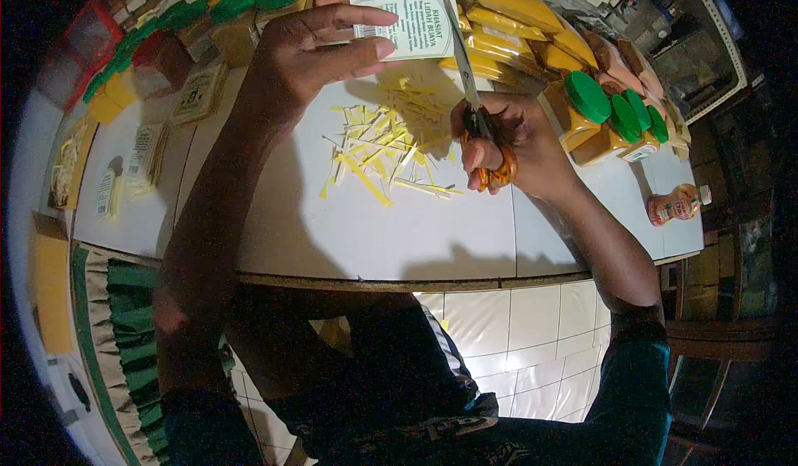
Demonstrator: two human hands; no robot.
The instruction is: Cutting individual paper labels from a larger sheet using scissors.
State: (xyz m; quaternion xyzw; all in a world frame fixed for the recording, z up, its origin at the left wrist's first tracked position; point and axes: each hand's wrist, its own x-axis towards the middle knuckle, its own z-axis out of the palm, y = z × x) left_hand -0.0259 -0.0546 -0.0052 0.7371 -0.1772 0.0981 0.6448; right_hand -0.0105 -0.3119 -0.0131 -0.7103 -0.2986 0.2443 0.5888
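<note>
My left hand [330, 48] pinches a white printed paper label [421, 26] with green and dark writing by its left side, raised above the white table [386, 241]. In my right hand [517, 135] is a pair of scissors [469, 79] with orange-brown handles, the fingers wrapped round them. The blades point up and lie along the label's right edge; whether they are parted is unclear. Below and between my hands, thin yellow and white paper strips [374, 148] lie in a loose pile on the table.
Stacked printed labels [144, 154] and another label stack [199, 92] lie at left. Green-lidded jars [237, 4] line the back left. Yellow-orange packets [511, 17] are heaped behind, with green-lidded jars [589, 98] to their right. A small bottle [673, 205] lies near the right edge.
</note>
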